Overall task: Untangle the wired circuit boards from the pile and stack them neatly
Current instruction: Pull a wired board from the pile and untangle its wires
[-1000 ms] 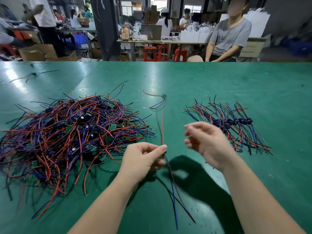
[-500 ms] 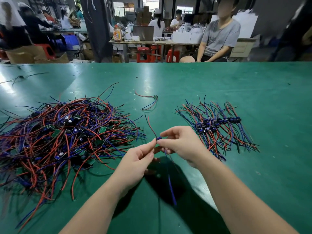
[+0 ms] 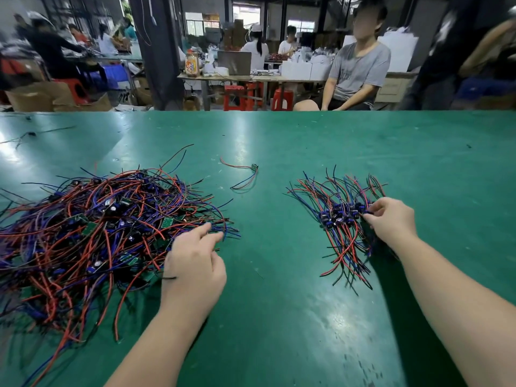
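Wired circuit boards sat in two groups on the green surface [image 3: 279, 317]: a big tangled pile [image 3: 92, 236] on the left, a sorted stack [image 3: 343, 216] on the right, well apart. One stray board [image 3: 254, 166] lay alone beyond the gap between them, its red and blue leads trailing left and toward the person. The left hand [image 3: 192, 263] was at the pile's right fringe, fingers loosely spread with the index reaching forward, fingertips [image 3: 208, 228] touching loose wire ends and nothing visibly gripped. The pile lay to the left of that hand and beyond it, and the fringe wires ran roughly left-right with free ends pointing at the hand, so my read was that the next pull should go rightward along the wire axis, not up. The right hand [image 3: 391, 219] was pinching the right end of the stack. The stack's boards ran left-right in a row, leads fanning away from and toward the person. The left hand was clearly nearer the pile and the right was busy, so the left looked like the one for the next pick. Main risk was neighbouring wires dragging along.
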`<action>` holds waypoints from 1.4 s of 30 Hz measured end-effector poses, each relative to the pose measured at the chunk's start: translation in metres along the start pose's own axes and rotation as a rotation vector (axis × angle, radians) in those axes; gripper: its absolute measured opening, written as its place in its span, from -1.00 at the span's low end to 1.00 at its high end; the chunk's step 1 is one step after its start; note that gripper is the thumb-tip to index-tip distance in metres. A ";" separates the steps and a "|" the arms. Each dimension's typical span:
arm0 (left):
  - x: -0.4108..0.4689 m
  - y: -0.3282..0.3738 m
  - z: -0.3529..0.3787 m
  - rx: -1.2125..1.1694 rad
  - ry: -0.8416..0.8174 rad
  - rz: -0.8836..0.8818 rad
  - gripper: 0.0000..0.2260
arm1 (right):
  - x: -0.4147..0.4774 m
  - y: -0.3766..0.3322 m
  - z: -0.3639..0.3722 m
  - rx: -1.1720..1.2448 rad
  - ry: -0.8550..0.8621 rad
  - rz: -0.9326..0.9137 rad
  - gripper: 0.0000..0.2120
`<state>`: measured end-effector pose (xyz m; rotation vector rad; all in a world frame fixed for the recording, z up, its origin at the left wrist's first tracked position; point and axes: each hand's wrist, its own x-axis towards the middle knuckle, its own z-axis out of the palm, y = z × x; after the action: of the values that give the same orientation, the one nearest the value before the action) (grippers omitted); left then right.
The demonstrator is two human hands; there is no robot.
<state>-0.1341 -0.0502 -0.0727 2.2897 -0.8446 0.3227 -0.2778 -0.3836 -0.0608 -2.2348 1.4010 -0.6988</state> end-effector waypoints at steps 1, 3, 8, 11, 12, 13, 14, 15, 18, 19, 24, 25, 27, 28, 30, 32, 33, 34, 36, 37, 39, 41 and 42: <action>0.001 -0.002 -0.001 0.068 0.020 -0.031 -0.62 | -0.001 0.002 0.002 -0.033 -0.004 -0.009 -0.91; 0.001 -0.005 0.000 0.200 -0.046 -0.115 -0.53 | -0.001 -0.001 0.004 -0.106 -0.004 -0.037 -0.93; -0.001 -0.011 0.010 0.504 -0.241 -0.129 -0.55 | -0.004 -0.027 -0.001 -0.236 -0.057 0.014 -0.85; 0.000 -0.012 0.010 0.527 -0.200 -0.112 -0.65 | -0.024 -0.058 -0.003 -0.060 0.036 -0.090 -0.77; 0.000 -0.014 0.010 0.523 -0.187 -0.103 -0.67 | -0.036 -0.071 -0.001 0.037 0.032 -0.133 -0.77; 0.001 -0.015 0.010 0.509 -0.182 -0.092 -0.69 | -0.049 -0.085 0.001 0.130 -0.008 -0.170 -0.78; 0.002 -0.016 0.009 0.489 -0.174 -0.081 -0.72 | -0.064 -0.098 0.005 0.217 -0.073 -0.208 -0.80; 0.003 -0.017 0.008 0.464 -0.160 -0.075 -0.76 | -0.080 -0.111 0.011 0.292 -0.149 -0.250 -0.82; 0.003 -0.014 0.003 0.454 -0.151 -0.068 -0.81 | -0.128 -0.131 0.036 0.436 -0.334 -0.339 -0.83; 0.003 -0.012 0.001 0.451 -0.136 -0.058 -0.82 | -0.142 -0.133 0.044 0.458 -0.376 -0.347 -0.82; 0.004 -0.007 -0.010 -0.064 0.203 0.114 -0.99 | -0.171 -0.126 0.063 0.469 -0.634 -0.388 -0.62; 0.003 -0.004 -0.012 -0.130 0.249 0.148 -0.97 | -0.174 -0.126 0.064 0.530 -0.723 -0.392 -0.54; 0.000 0.003 -0.015 -0.214 0.285 0.203 -0.90 | -0.181 -0.130 0.064 0.720 -0.867 -0.389 -0.50; -0.003 0.007 -0.016 -0.230 0.289 0.235 -0.89 | -0.185 -0.134 0.065 0.822 -0.890 -0.394 -0.56; -0.008 0.015 -0.018 -0.213 0.300 0.317 -0.83 | -0.194 -0.141 0.065 0.964 -0.832 -0.417 -0.70; -0.015 0.024 -0.020 -0.180 0.294 0.444 -0.77 | -0.196 -0.141 0.063 0.982 -0.718 -0.427 -0.73; -0.019 0.030 -0.018 -0.187 0.286 0.530 -0.77 | -0.194 -0.140 0.060 0.948 -0.688 -0.428 -0.69; -0.024 0.035 -0.016 -0.216 0.262 0.622 -0.80 | -0.192 -0.138 0.056 0.901 -0.695 -0.431 -0.69; -0.034 0.047 -0.012 -0.305 0.170 0.760 -0.80 | -0.186 -0.135 0.050 0.949 -0.751 -0.406 -0.75; -0.037 0.051 -0.010 -0.338 0.129 0.795 -0.77 | -0.184 -0.134 0.048 1.032 -0.771 -0.378 -0.75; -0.038 0.054 -0.009 -0.359 0.115 0.815 -0.77 | -0.181 -0.133 0.044 1.165 -0.759 -0.320 -0.67; -0.034 0.053 -0.012 -0.348 0.159 0.752 -0.79 | -0.173 -0.132 0.038 1.245 -0.685 -0.260 -0.69; -0.030 0.051 -0.014 -0.324 0.183 0.685 -0.77 | -0.167 -0.131 0.035 1.281 -0.632 -0.217 -0.75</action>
<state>-0.1897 -0.0552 -0.0493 1.5924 -1.4485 0.6290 -0.2258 -0.1756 -0.0449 -1.3222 0.1996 -0.5937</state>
